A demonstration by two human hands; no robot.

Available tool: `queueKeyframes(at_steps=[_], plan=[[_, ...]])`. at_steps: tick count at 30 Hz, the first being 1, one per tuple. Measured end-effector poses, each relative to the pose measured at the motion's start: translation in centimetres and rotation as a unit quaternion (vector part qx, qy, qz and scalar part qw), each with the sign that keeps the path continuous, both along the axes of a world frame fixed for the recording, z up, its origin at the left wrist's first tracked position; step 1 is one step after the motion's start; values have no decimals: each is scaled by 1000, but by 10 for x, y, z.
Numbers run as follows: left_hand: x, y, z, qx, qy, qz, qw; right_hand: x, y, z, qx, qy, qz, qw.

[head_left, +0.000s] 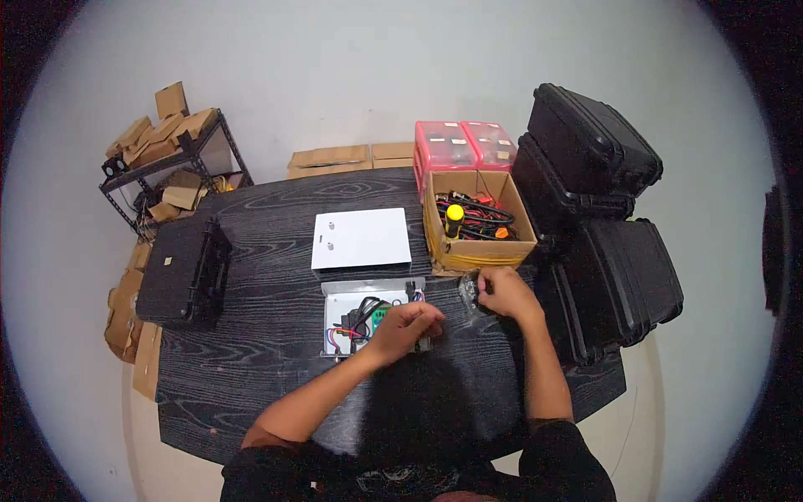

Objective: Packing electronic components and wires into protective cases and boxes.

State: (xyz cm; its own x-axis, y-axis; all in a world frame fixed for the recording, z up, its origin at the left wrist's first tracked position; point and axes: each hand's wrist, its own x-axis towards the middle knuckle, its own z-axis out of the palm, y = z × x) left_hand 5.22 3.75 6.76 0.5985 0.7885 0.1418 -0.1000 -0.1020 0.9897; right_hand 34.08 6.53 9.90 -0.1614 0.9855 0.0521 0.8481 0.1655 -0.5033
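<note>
On the dark wood-grain table, an open metal enclosure (333, 305) lies with wires, black cables and a green circuit board (381, 315) inside. My left hand (403, 330) is over its right part, fingers loosely curved and nothing visible in them; it hides part of the wiring. Further right, the fingers of my right hand (507, 294) are closed at a small clear plastic bag (467, 290) with dark bits in or beside it. What exactly lies between those fingertips is too small to make out. Behind the enclosure rests a white metal cover (361, 236) with small fittings on top.
A cardboard box (489, 253) holds cables and a yellow-handled screwdriver (454, 219). Red clear-lidded bins (443, 147) stand behind it. Black hard cases (623, 284) are stacked at the right, and another black case (180, 272) sits at the left. A shelf (196, 151) carries cardboard boxes.
</note>
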Motion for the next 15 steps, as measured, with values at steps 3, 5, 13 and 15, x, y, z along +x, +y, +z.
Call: queueKeyframes(at_steps=[3,5,13,15], plan=[[1,0,3,26,35,10,999,3,1,-2,-23,-12,1,1000],[1,1,3,9,31,4,999,5,2,-3,33,-10,-3,999],[4,-2,-3,-14,-33,27,999,-29,-17,26,-56,303,98,946],[6,-4,3,2,-36,28,999,-41,-22,25,-99,361,126,919]])
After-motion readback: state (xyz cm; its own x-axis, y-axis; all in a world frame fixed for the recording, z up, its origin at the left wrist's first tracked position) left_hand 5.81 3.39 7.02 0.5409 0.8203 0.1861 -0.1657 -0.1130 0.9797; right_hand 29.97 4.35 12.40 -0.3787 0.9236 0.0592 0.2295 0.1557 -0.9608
